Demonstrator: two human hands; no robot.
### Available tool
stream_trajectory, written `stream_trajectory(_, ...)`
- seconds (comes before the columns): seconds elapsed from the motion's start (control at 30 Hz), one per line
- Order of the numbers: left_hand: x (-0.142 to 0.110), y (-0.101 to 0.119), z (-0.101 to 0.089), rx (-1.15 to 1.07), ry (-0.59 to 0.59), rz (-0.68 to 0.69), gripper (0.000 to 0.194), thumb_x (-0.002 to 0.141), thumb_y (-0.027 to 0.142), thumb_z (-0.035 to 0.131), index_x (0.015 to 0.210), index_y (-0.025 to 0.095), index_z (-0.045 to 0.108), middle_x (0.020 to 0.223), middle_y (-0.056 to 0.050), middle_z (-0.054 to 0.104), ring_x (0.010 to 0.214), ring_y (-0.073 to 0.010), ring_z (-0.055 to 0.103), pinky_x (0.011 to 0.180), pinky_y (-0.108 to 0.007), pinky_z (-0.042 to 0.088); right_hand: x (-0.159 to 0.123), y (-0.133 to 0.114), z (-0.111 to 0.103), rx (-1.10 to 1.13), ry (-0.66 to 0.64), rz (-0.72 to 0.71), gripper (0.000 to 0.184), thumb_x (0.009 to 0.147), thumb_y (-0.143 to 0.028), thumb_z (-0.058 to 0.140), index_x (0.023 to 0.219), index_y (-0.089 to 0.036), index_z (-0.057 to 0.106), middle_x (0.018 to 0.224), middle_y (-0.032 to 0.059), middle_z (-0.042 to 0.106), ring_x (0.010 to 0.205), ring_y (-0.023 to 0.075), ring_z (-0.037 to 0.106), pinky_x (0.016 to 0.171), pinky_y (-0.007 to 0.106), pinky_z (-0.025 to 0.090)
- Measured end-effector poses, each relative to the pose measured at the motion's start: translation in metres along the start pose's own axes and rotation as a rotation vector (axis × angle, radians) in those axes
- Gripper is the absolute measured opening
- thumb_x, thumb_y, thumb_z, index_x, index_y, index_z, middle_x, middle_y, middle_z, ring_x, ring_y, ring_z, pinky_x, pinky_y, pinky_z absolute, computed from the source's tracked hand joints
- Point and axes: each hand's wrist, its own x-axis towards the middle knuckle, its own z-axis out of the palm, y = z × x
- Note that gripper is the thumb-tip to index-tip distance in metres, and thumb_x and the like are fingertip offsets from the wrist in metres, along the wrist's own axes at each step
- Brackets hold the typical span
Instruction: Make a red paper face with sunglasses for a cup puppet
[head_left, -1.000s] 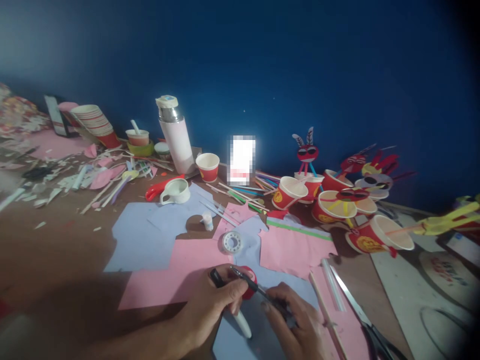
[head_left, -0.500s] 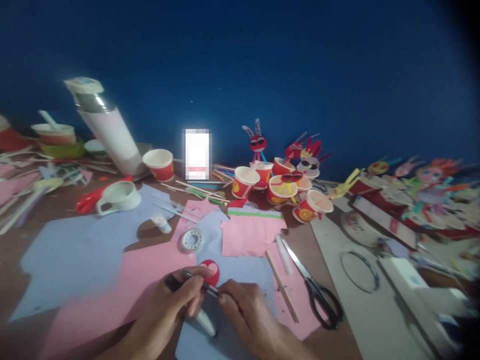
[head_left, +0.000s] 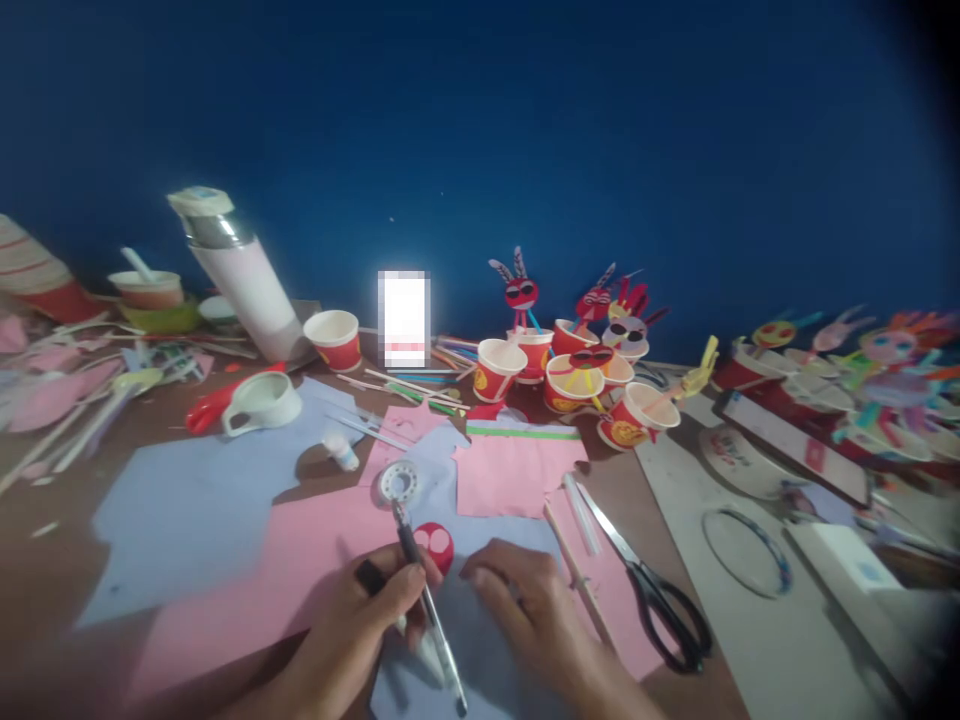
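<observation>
While my left grip [head_left: 356,610] pinches a pen [head_left: 409,545] between thumb and fingers, I also have a marker [head_left: 426,652] tucked beneath it in the same hand, its pale end blurred. The pen slants across the hand, one end towards me. My right grip [head_left: 525,610] is half curled beside it, apart from the pen; I see nothing held there, and cannot tell whether thumb and forefinger meet.

Just beyond the left fingers, a red disc [head_left: 442,560] with two pink circles lies on blue paper [head_left: 487,535]. To the right, a stick [head_left: 585,592], a clear tube [head_left: 583,515] and black-handled scissors [head_left: 637,570] rest over or beside pink paper [head_left: 637,635]. Past the pen's far end is a tape roll [head_left: 411,484]; whether they touch, I can't tell. A small bottle [head_left: 343,452] lies to its left.

Farther across the brown counter [head_left: 49,560], I see a white mug [head_left: 277,404] by a red object [head_left: 217,400], then thin straws [head_left: 405,390]. Red paper cups [head_left: 499,372], several with paper figures [head_left: 521,293], stand right of centre. Behind, a flask [head_left: 244,290] and a glowing, pixelated panel [head_left: 404,315] stand before the blue wall [head_left: 450,130].
</observation>
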Motion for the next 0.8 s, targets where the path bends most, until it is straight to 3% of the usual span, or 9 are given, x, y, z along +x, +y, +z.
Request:
stream_trajectory(0.13, -0.003, 0.011, 0.0, -0.119, -0.067, 0.058, 0.034, 0.08, 0.047, 0.06, 0.072, 0.014, 0.059, 0.068, -0.002, 0.06, 0.05, -0.0075, 0.047, 0.048, -0.02, 0.034, 0.005, 0.013, -0.01, -0.073, 0.144, 0.11, 0.023, 0.091, -0.033, 0.046, 0.077, -0.02, 0.061, 0.068, -0.0005, 0.062, 0.062, 0.0134, 0.055, 0.058, 0.022, 0.039)
stream_trajectory(0.4, -0.021, 0.032, 0.001, -0.321, -0.098, 0.048, 0.035, 0.078, 0.049, 0.062, 0.074, 0.015, 0.057, 0.052, -0.002, 0.059, 0.041, -0.0071, 0.041, 0.041, -0.018, 0.028, 0.011, 0.006, -0.012, -0.173, -0.008, 0.08, 0.019, 0.09, -0.035, 0.046, 0.085, -0.024, 0.061, 0.076, -0.001, 0.064, 0.067, 0.0141, 0.058, 0.06, 0.022, 0.041)
stream_trajectory(0.6, -0.036, 0.022, -0.015, -0.359, -0.049, 0.031, 0.033, 0.08, 0.047, 0.061, 0.077, 0.015, 0.06, 0.049, -0.001, 0.055, 0.043, -0.0076, 0.04, 0.046, -0.019, 0.026, 0.03, 0.003, -0.014, -0.339, 0.01, 0.051, 0.023, 0.09, -0.034, 0.047, 0.074, -0.022, 0.059, 0.065, -0.0026, 0.061, 0.059, 0.0129, 0.055, 0.055, 0.022, 0.038)
stream_trajectory(0.8, -0.033, 0.007, -0.033, -0.458, 0.036, 0.037, 0.036, 0.076, 0.049, 0.065, 0.078, 0.013, 0.063, 0.046, 0.003, 0.048, 0.044, -0.0069, 0.037, 0.047, -0.02, 0.026, 0.059, -0.003, -0.018, -0.503, 0.066, -0.048, 0.037, 0.092, -0.034, 0.044, 0.058, -0.019, 0.049, 0.051, -0.0044, 0.049, 0.047, 0.0105, 0.046, 0.046, 0.021, 0.032)
